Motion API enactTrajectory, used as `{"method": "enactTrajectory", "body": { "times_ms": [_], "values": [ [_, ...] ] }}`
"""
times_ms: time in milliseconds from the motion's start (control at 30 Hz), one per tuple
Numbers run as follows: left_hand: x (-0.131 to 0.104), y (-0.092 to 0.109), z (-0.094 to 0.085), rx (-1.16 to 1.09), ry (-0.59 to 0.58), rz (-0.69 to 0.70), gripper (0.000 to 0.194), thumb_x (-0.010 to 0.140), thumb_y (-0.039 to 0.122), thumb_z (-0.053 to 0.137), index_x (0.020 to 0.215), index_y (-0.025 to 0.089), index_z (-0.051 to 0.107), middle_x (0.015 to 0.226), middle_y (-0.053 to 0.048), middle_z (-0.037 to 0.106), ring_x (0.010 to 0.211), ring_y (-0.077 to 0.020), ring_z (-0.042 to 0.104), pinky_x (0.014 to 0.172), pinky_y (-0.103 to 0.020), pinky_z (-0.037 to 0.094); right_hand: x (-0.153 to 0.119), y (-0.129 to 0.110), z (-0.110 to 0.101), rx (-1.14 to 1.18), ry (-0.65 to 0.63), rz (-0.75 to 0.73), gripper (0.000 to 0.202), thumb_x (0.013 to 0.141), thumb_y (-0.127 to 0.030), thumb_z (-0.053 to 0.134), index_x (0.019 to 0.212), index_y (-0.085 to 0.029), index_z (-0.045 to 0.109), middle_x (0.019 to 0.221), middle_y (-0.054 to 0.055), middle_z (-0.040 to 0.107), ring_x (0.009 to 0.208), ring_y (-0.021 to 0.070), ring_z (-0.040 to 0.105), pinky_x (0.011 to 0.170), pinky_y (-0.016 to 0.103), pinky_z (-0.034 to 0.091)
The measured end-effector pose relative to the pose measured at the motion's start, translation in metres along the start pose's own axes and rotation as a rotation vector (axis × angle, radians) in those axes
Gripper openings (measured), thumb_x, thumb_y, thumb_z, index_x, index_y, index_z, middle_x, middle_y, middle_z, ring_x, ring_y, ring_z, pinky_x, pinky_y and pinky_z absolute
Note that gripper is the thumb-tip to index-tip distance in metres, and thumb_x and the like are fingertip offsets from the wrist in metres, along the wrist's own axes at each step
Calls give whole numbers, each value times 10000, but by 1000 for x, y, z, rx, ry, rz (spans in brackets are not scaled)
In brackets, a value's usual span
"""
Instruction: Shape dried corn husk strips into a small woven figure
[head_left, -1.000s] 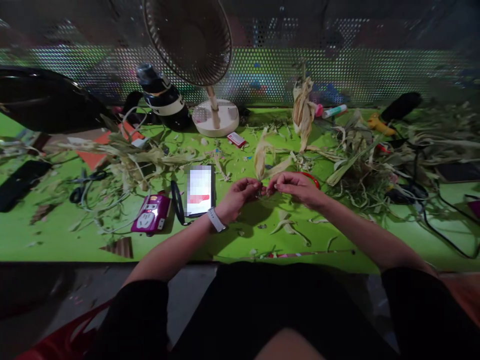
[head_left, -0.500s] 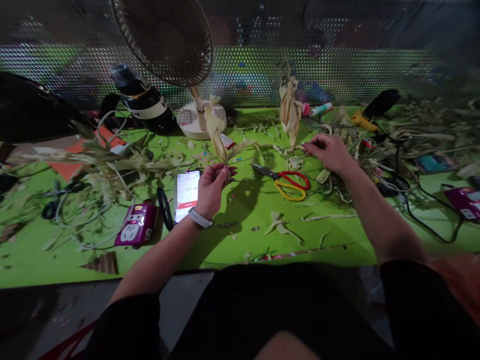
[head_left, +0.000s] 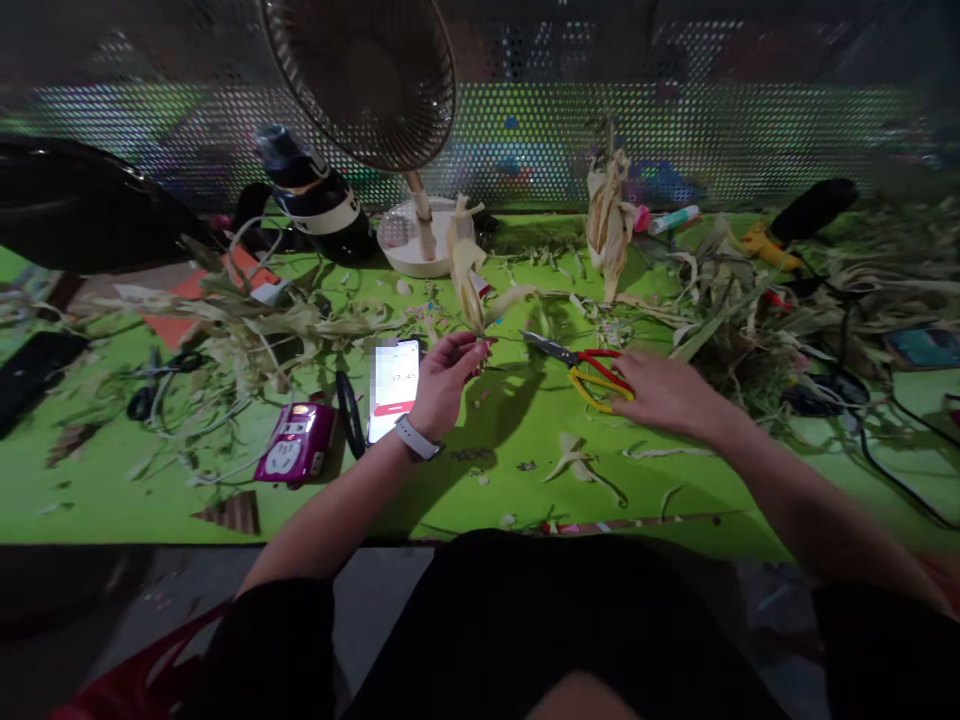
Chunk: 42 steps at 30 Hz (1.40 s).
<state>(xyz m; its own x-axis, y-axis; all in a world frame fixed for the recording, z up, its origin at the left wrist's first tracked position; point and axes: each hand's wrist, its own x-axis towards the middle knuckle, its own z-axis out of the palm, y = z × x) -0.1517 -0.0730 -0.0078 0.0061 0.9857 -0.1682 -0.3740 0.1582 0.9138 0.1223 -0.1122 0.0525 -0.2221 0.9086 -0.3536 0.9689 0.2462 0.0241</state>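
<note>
My left hand (head_left: 442, 378) pinches the corn husk (head_left: 466, 270) upright beside the phone (head_left: 393, 386) — my right hand (head_left: 664, 393), moved off the husks, now spreads onto the scissors (head_left: 589, 368).

left hand (head_left: 444, 380) pinching husk bundle (head_left: 466, 268), right hand (head_left: 664, 392) on scissors (head_left: 581, 365)

The phone (head_left: 395, 385) screen is blurred past reading, the right hand (head_left: 664, 392) covers part of the scissors (head_left: 581, 365) handles, and the fan (head_left: 360, 70) is cut off by the top edge.
</note>
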Motion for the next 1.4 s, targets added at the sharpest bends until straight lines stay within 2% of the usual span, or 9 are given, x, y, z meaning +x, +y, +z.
{"method": "enactTrajectory", "body": {
  "times_ms": [167,367,500,667,867,1000,1100,1233,1400],
  "values": [
    [-4,3,2,-15,-31,-42,328,617,237,823,891,174,654,877,-25,740,743,-97,661,628,-201,483,17,-9,20,-25,3,0,360,802,-330,483,1074,-102,541,1088,202,621,921,311,609,630,340,420],
    [-3,3,1,-4,-69,-42,356,611,209,818,924,164,654,952,-59,751,823,-135,691,742,-270,521,33,2,13,33,-90,-38,292,726,-335,547,957,-160,513,822,118,644,637,209,563,498,285,327],
    [-3,4,1,4,-56,-49,367,604,230,829,924,173,658,968,-63,753,846,-166,708,708,-281,534,27,8,12,100,-170,-21,153,730,-337,530,792,-202,495,715,63,619,560,173,522,468,271,290],
    [-4,6,0,18,-5,-71,384,611,297,836,944,178,687,949,-65,757,815,-196,726,636,-271,545,4,24,15,456,-248,-86,179,706,-323,550,840,-205,544,639,-2,584,560,151,511,501,254,350],
    [-1,5,-1,-6,3,-55,410,621,283,834,986,180,681,941,-65,757,828,-191,729,657,-267,560,-20,32,24,796,-420,-125,334,731,-492,658,861,-209,539,647,-32,528,568,115,452,504,229,367],
    [-2,5,1,7,-23,-9,389,628,267,830,972,168,677,946,-75,756,866,-201,724,698,-290,576,-27,23,24,1019,-452,-59,460,650,-587,717,872,-223,541,635,-36,470,530,104,405,455,227,365],
    [-4,5,1,35,-5,42,344,642,300,823,917,154,676,922,-88,757,844,-212,728,716,-324,577,-28,11,26,1222,-424,-89,595,612,-706,679,949,-231,557,675,-13,482,532,115,412,461,255,408],
    [-4,4,2,64,20,123,317,634,295,832,878,154,687,871,-74,759,845,-203,728,823,-354,567,-24,-4,40,1396,-385,-184,614,707,-756,558,1039,-240,549,682,-12,476,522,117,404,475,274,421],
    [-4,3,2,70,35,152,295,628,281,833,864,164,701,857,-56,759,862,-189,723,852,-340,560,-16,-16,60,1492,-389,-260,558,759,-757,485,958,-244,575,646,-12,471,484,121,403,462,299,422]
  ]
}}
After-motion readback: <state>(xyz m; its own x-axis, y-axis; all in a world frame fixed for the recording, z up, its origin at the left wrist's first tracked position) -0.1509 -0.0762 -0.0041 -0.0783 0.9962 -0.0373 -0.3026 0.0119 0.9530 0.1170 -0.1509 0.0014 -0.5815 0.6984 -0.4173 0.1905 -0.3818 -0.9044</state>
